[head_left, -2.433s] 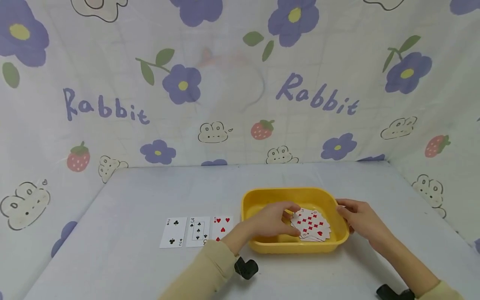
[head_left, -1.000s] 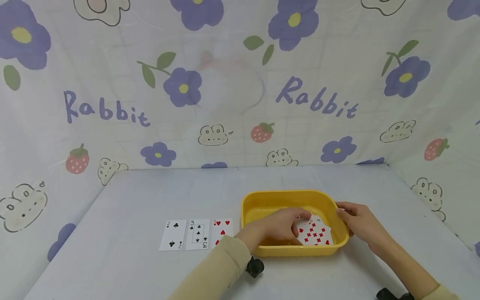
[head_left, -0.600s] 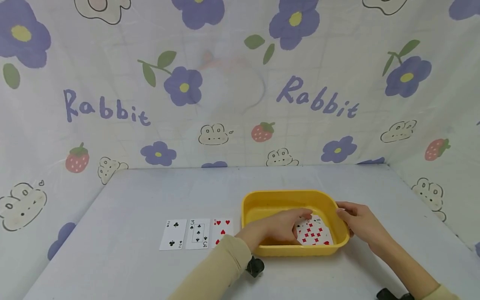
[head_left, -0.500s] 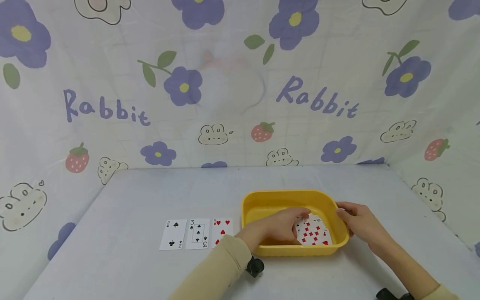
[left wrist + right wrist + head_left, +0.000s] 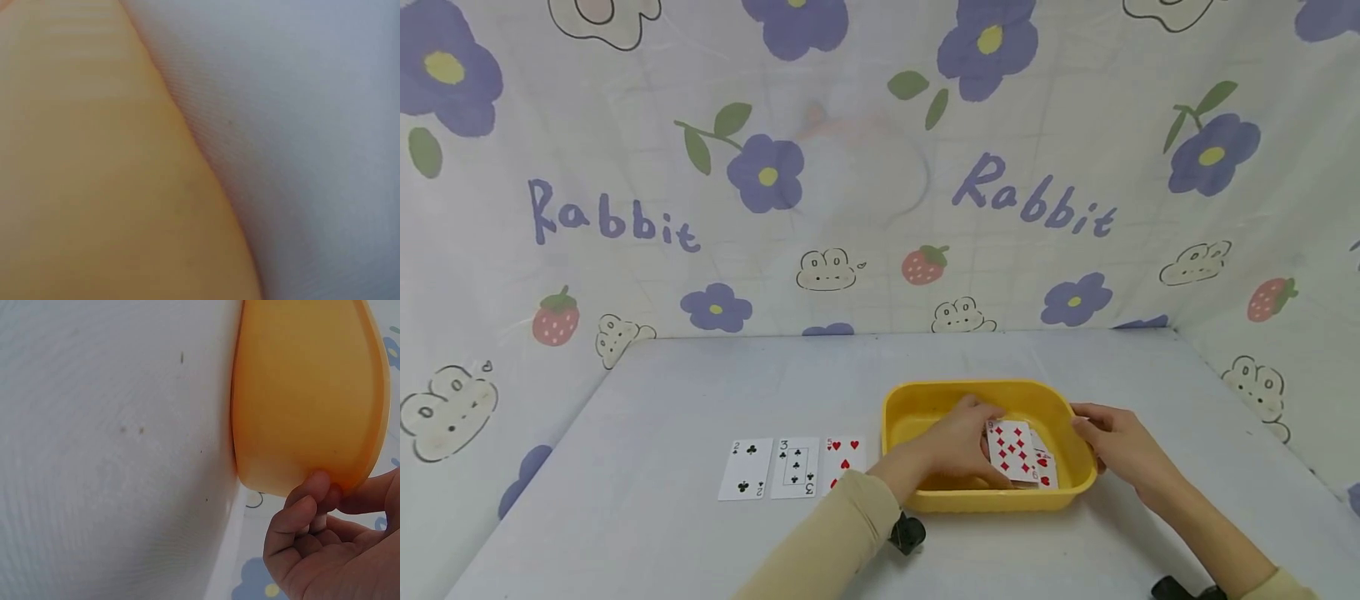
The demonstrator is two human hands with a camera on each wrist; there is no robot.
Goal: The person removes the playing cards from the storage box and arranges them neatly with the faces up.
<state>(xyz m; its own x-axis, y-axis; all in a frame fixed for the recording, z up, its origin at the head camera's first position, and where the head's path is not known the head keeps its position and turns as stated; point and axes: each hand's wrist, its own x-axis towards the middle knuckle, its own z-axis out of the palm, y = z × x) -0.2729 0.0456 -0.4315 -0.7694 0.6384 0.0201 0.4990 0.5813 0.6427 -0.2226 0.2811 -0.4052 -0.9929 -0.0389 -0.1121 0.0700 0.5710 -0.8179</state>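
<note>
In the head view my left hand [image 5: 961, 446] is inside the yellow plastic basin [image 5: 977, 501], holding playing cards by their left side. Face out on them is a diamonds card [image 5: 1012, 450], seemingly a nine. A hearts card [image 5: 1047, 468] shows partly behind it. How many cards the fingers hold is hidden. My right hand [image 5: 1116, 437] grips the basin's right end, its thumb at the rim. The right wrist view shows that hand [image 5: 331, 550] with fingertips against the basin's outer wall [image 5: 306, 394]. Only the basin's side and white tabletop fill the left wrist view.
Left of the basin, a two of clubs [image 5: 747, 469], a three of clubs [image 5: 795, 467] and a five of hearts [image 5: 845, 462] lie face up in a row. My left sleeve [image 5: 823, 537] partly covers the last. A patterned cloth [image 5: 865, 183] hangs behind the white table [image 5: 700, 375].
The left hand has drawn the diamonds card leftward and up off the pile, baring the hearts card at its right. The right hand and the row of cards stay put.
</note>
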